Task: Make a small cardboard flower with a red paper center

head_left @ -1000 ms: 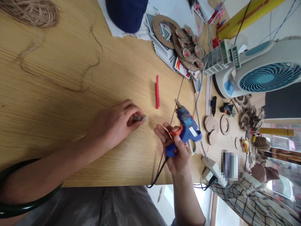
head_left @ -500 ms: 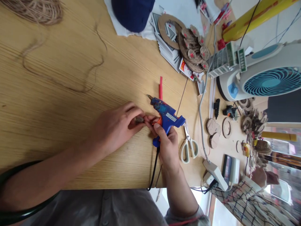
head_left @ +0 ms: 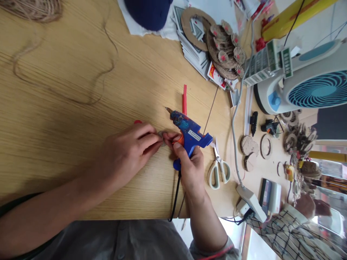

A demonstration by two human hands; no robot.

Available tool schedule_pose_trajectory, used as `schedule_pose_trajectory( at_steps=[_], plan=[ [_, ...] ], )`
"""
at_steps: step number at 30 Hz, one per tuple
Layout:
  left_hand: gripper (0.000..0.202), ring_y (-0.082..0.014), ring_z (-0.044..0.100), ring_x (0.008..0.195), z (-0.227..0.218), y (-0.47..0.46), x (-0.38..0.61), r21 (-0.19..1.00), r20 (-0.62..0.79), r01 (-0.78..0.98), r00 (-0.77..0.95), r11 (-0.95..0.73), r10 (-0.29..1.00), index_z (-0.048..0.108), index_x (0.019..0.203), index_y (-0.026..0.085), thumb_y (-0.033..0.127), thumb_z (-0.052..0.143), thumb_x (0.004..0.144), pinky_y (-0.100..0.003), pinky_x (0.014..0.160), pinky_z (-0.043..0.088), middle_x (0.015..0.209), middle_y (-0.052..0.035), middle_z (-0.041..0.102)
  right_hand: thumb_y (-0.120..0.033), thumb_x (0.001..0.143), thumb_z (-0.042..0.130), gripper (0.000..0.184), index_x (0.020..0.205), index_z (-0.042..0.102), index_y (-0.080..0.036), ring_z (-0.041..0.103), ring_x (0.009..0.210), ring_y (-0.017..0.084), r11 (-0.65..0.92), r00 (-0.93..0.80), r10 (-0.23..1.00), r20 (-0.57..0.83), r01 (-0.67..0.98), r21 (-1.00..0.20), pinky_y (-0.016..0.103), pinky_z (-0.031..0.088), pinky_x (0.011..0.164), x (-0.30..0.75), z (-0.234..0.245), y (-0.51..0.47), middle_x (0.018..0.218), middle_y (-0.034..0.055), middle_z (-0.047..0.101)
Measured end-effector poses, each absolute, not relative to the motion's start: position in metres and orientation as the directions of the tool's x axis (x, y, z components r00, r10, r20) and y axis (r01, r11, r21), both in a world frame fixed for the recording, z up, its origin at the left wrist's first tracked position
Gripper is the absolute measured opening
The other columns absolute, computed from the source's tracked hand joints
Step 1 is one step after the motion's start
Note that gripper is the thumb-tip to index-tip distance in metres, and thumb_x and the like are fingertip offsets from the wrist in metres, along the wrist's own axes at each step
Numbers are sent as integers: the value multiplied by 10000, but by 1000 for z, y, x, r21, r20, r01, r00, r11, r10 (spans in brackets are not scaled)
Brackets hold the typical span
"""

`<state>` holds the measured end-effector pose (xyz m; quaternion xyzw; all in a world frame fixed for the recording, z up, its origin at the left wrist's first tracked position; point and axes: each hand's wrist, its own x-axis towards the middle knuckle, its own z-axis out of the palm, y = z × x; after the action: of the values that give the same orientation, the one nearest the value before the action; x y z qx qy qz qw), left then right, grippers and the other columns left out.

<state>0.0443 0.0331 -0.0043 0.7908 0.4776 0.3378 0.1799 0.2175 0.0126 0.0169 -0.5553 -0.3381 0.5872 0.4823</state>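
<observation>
The small piece (head_left: 160,133), mostly hidden, sits above the table (head_left: 130,86), pinched in your left hand (head_left: 130,151); your right hand (head_left: 191,162) clasps the glue gun (head_left: 191,130). The twine bundle (head_left: 40,9) is cut off.

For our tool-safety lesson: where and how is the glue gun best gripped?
Probably grip the glue gun by its blue handle, from the near right, where the right hand is: the handle slants to the near side, while the metallic nozzle points away.
</observation>
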Motion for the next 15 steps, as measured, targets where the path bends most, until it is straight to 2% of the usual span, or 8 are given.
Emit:
schedule_pose_trajectory(
  at_steps=[4, 8, 12, 15],
  plan=[
    [155, -235, 715, 877, -4, 34, 45, 589, 353, 652, 324, -477, 878, 699, 1015, 221, 251, 577, 1107, -371, 721, 541, 1003, -32, 736, -312, 971, 766, 50, 982, 801, -279, 798, 1138, 219, -317, 78, 938, -337, -200, -927, 397, 619, 1104, 218, 17, 12, 1152, 20, 835],
    [98, -211, 722, 871, -6, 36, 45, 642, 324, 637, 280, -427, 904, 686, 1090, 240, 296, 607, 1103, -344, 713, 535, 1036, -15, 721, -362, 963, 772, 110, 1012, 799, -267, 787, 1156, 232, -320, 93, 937, -338, -170, -932, 392, 637, 1059, 218, 16, 11, 1166, 40, 833],
    [100, -210, 732, 901, -4, 35, 45, 672, 266, 634, 278, -384, 923, 699, 1069, 235, 263, 608, 1099, -343, 751, 544, 1030, -24, 725, -429, 960, 766, 180, 1021, 799, -263, 787, 1099, 238, -321, 115, 937, -331, -96, -942, 393, 663, 988, 217, 17, 9, 1162, 55, 832],
    [105, -214, 731, 885, -2, 35, 44, 665, 240, 646, 289, -374, 927, 718, 1051, 226, 226, 619, 1085, -350, 729, 537, 1025, -34, 736, -447, 954, 775, 189, 1002, 795, -266, 794, 1047, 235, -324, 136, 934, -330, -65, -944, 384, 670, 934, 217, 17, 7, 1142, 54, 837]
  ],
)
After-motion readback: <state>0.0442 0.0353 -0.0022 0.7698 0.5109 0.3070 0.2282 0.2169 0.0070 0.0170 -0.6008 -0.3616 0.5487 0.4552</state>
